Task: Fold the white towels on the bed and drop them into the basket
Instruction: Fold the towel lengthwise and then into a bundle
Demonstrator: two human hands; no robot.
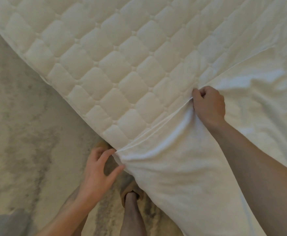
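Towel (199, 167), white and rumpled, lies spread over the right side of the bed (105, 57) and hangs off its near edge toward the floor. I see its hemmed edge running as a taut line from the near bed edge up and to the right, across the quilted surface. My right hand (208, 106) sits on that hem, farther onto the bed, curled into a fist with the fabric bunched under the knuckles and pinched at the thumb side, so it has hold of the towel. My left hand (99, 169) is near the bed's edge, at the corner of the towel where the cloth gathers into folds. Its fingers (105, 155) are spread and only loosely curved; the thumb and forefinger tips touch the bunched corner, but I cannot tell whether they actually grip it. Between the two hands the hem is pulled straight, while the cloth just beside it sags in soft creases. The left part of the bed is bare quilting. Below it I see pale mottled carpet (20, 133) and my feet (130, 191) close against the hanging cloth.
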